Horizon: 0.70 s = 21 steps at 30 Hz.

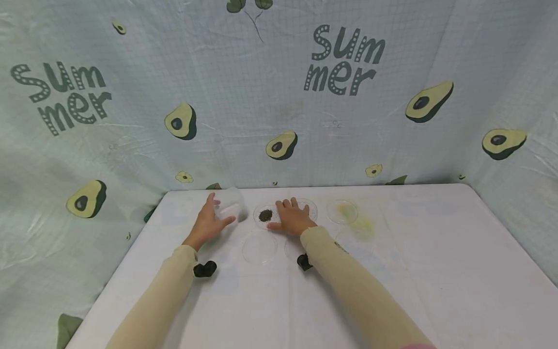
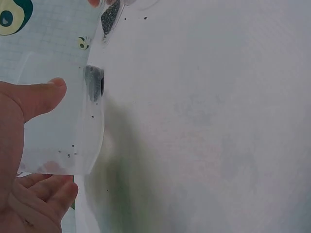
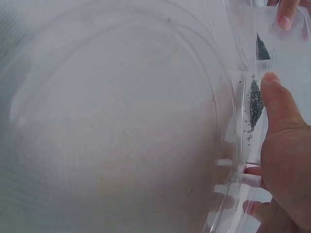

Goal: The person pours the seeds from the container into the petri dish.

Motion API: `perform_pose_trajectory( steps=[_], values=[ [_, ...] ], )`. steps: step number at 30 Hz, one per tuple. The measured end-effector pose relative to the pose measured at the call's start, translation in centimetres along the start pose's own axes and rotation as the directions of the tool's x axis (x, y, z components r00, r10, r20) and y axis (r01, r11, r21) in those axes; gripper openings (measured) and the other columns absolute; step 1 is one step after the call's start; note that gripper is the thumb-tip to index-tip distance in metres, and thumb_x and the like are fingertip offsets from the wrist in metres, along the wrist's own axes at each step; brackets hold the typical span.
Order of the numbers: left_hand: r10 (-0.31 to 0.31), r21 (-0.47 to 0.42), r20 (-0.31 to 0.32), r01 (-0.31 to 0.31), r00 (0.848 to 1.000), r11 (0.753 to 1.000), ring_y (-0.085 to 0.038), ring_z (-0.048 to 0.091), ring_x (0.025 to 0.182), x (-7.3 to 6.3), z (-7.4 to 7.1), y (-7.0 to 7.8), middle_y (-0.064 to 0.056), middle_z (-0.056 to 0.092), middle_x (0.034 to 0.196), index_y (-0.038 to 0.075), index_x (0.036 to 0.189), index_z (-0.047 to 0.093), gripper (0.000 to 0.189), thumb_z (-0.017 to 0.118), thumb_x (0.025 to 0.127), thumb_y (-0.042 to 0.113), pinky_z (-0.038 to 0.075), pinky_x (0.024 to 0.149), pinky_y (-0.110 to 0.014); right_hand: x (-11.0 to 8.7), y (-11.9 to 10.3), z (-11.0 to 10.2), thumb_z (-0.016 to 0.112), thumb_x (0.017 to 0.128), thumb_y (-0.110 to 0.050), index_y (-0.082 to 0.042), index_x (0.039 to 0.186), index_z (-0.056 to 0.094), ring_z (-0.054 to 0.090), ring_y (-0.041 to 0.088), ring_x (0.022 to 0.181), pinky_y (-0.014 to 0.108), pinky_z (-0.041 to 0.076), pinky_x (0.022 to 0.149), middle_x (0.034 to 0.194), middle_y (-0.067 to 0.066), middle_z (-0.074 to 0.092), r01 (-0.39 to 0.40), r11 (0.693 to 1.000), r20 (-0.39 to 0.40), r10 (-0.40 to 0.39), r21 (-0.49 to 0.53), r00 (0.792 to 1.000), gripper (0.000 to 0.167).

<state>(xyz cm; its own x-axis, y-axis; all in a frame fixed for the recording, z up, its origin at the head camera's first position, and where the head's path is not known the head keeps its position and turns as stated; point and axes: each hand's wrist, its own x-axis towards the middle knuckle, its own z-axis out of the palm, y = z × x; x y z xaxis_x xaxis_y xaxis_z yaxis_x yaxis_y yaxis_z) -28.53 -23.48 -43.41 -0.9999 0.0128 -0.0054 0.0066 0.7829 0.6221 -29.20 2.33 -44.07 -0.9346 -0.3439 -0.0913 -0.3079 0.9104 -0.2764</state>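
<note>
The clear container (image 1: 230, 201) is left of centre in the head view, on the far side of the white table (image 1: 436, 271). Dark grains (image 1: 242, 215) are gathered in its lower right corner. In the left wrist view, one curved end points right, toward the tabletop, with the grains banked in that end's upper corner and a few loose specks scattered lower down. Part of it is covered, so I cannot tell which way its long axis runs.

The left hand (image 1: 208, 226) grasps it, thumb across the near side and fingers round the lower edge in its wrist view.

To the right, at the centre of the head view, a round, flat clear dish (image 1: 256, 219) holds a dark pile (image 1: 265, 215); a second dish (image 1: 260, 247) lies below it in the frame.

The right hand (image 1: 296, 220) reaches over the first dish with its fingers extended and spread, clasping nothing that shows. In its wrist view the thumb lies just beside the pile. A third dish (image 1: 312, 208) is partly behind this hand. Farther right, another dish (image 1: 342, 212) lies flat near a yellow patch (image 1: 363, 226) on the table.
</note>
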Motion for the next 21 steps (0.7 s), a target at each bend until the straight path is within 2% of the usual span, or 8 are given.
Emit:
perform_pose_trajectory(
  steps=[11, 18, 21],
  values=[
    [0.068, 0.038, 0.036, -0.069, 0.997, 0.997, -0.043, 0.052, 0.120, 0.14, -0.09, 0.05, -0.026, 0.036, 0.147, 0.004, 0.152, 0.002, 0.095, 0.069, 0.089, 0.033, 0.040, 0.105, -0.056, 0.31, 0.62, 0.19, 0.060, 0.086, -0.060, -0.010, 0.144, 0.040, 0.030, 0.032, 0.142, 0.065, 0.033, 0.107, 0.146, 0.012, 0.044, -0.004, 1.000, -0.018, 0.003, -0.019, 1.000, 0.079],
    [0.045, 0.049, 0.041, -0.047, 0.998, 0.998, -0.043, 0.051, 0.122, 0.08, -0.24, -0.19, -0.026, 0.033, 0.148, 0.005, 0.152, 0.000, 0.096, 0.068, 0.090, 0.033, 0.039, 0.106, -0.057, 0.36, 0.46, -0.03, 0.060, 0.087, -0.059, -0.009, 0.149, 0.033, 0.017, 0.033, 0.149, 0.065, 0.025, 0.112, 0.154, 0.012, 0.035, 0.016, 1.000, -0.006, -0.016, 0.023, 1.000, 0.084],
    [0.045, 0.043, 0.045, -0.047, 0.998, 0.998, -0.043, 0.050, 0.123, -0.08, -0.40, -0.30, -0.027, 0.032, 0.148, 0.005, 0.152, -0.001, 0.096, 0.067, 0.090, 0.034, 0.038, 0.107, -0.057, 0.55, 0.42, -0.04, 0.060, 0.085, -0.061, -0.010, 0.150, 0.032, 0.016, 0.033, 0.150, 0.065, 0.022, 0.114, 0.155, 0.011, 0.034, 0.027, 1.000, -0.018, -0.027, 0.012, 0.999, 0.087]
  ],
)
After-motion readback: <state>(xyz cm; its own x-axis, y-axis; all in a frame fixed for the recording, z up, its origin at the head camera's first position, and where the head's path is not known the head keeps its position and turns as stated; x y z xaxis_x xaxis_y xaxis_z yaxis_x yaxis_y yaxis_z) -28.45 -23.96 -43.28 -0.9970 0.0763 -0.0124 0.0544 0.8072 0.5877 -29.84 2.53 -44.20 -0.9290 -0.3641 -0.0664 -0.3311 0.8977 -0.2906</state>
